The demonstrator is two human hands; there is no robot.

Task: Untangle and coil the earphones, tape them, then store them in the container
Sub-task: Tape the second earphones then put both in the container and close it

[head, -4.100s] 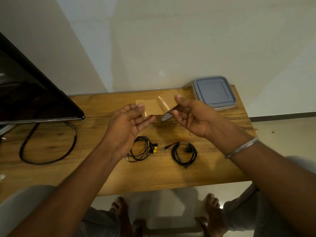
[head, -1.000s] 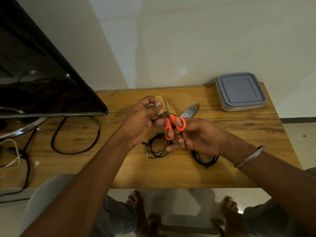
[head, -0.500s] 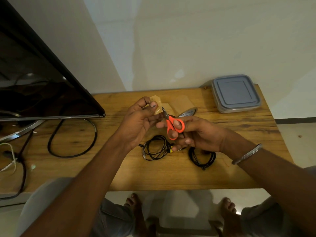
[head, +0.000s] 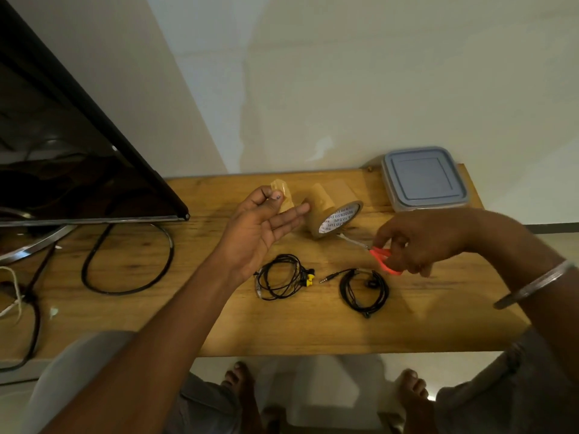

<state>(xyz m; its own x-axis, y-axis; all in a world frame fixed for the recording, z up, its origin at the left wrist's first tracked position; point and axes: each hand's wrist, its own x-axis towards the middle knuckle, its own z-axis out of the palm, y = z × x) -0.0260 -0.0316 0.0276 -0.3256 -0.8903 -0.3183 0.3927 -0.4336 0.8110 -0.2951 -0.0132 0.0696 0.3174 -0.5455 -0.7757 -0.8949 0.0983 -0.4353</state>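
Head: tape piece [head: 279, 185] pinched between left fingers [head: 275, 197], scissors [head: 380, 253] gripped in right fingers [head: 385, 234]

A home room: a television [head: 62, 151] on a wooden table [head: 219, 324], bare feet [head: 242, 388] below.

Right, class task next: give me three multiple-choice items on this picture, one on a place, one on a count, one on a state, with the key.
1. Where does the lidded grey container stand on the table? A far right corner; B near left corner; C the middle.
2. How many coiled earphones lie on it? A one; B two; C three.
3. What is the left hand doing? A lying flat; B gripping a cable; C pinching a cut piece of brown tape.
Key: 1 A, it sits by the wall at the right edge. 2 B, one has yellow parts, one is all black. 3 C, its fingertips hold the piece up.
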